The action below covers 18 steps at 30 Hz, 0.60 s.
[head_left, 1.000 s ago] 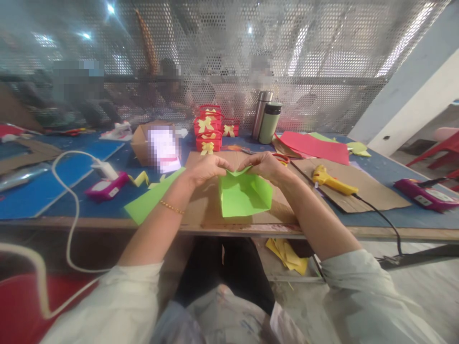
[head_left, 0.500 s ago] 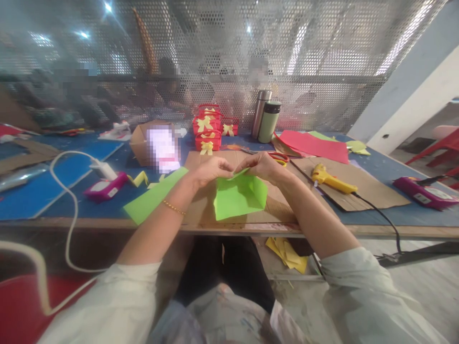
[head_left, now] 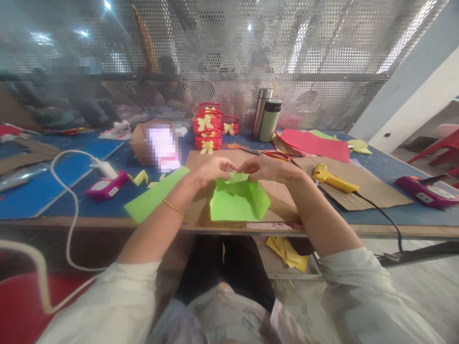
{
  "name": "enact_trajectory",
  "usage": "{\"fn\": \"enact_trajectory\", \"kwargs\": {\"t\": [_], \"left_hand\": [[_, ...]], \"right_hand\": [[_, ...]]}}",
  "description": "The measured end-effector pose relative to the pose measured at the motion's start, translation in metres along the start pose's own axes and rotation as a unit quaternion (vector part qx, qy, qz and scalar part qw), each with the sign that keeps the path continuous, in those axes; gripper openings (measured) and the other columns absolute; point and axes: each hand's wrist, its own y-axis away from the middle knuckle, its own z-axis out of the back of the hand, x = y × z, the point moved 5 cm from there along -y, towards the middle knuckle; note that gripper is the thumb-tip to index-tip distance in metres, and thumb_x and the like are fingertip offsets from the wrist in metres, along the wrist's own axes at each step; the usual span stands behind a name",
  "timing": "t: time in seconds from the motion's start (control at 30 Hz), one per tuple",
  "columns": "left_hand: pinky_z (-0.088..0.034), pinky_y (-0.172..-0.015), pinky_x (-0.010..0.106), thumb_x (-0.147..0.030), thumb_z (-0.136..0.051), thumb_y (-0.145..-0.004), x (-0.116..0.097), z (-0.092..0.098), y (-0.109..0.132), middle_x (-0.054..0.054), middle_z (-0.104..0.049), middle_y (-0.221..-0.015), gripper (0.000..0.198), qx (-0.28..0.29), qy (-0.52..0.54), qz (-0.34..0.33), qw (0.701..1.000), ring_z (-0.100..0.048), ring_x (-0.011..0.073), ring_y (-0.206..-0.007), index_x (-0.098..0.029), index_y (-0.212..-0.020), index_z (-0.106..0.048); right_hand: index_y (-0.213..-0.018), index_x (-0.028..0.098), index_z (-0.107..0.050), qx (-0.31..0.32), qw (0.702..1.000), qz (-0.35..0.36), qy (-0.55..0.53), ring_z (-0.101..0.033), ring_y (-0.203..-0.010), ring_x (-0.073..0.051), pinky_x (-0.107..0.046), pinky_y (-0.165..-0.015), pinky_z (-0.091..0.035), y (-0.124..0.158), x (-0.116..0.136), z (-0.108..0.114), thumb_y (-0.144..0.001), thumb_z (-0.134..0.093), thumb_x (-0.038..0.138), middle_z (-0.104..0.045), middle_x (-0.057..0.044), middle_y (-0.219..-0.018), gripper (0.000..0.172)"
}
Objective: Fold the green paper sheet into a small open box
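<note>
A bright green folded paper box (head_left: 236,203) rests on a sheet of brown cardboard (head_left: 195,208) at the table's front edge. Its far side has a raised flap. My left hand (head_left: 217,171) pinches the far left part of that flap between thumb and fingers. Just beside it, my right hand (head_left: 260,169) grips the far right part, with the fingertips of both hands nearly meeting. Some fingertips are hidden behind the paper. A flat green paper sheet (head_left: 150,198) lies under my left forearm, partly on the blue table.
Small red boxes with yellow bows (head_left: 208,126) stand at the back, near two flasks (head_left: 269,122). Scissors (head_left: 276,155) lie behind my right hand. A yellow glue gun (head_left: 335,179) rests on cardboard at right. A phone (head_left: 163,148) leans at left, near a purple power socket (head_left: 106,186).
The green paper box has opened slightly wider, its sides spreading left and right. My right hand has shifted a little to the right, and the far flap shows more clearly.
</note>
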Motion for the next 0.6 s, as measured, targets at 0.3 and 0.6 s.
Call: {"fn": "enact_trajectory", "kwargs": {"t": [0.3,0.6], "left_hand": [[-0.046,-0.066,0.025,0.0,-0.072,-0.064,-0.004,-0.0068,0.0051,0.002,-0.069,-0.077,0.026,0.002,0.001,0.017,1.0,-0.06,0.0107,-0.068,-0.012,-0.088,-0.073],[-0.045,-0.058,0.022,0.001,-0.071,-0.065,-0.0043,-0.009,0.0057,0.002,-0.069,-0.075,0.03,-0.011,-0.044,0.026,0.999,-0.06,0.0099,-0.063,-0.011,-0.092,-0.074]], "right_hand": [[-0.068,0.021,-0.079,0.019,0.999,-0.013,0.023,-0.062,-0.058,-0.014,-0.023,-0.052,-0.046,0.0067,0.0057,-0.0005,-0.06,-0.073,0.017,-0.075,-0.001,-0.068,0.011],[-0.091,0.021,-0.083,0.041,0.997,-0.011,0.07,-0.068,-0.074,-0.018,-0.024,-0.063,-0.051,0.0111,0.0072,0.0004,-0.064,-0.069,0.02,-0.079,-0.001,-0.087,0.031]]}}
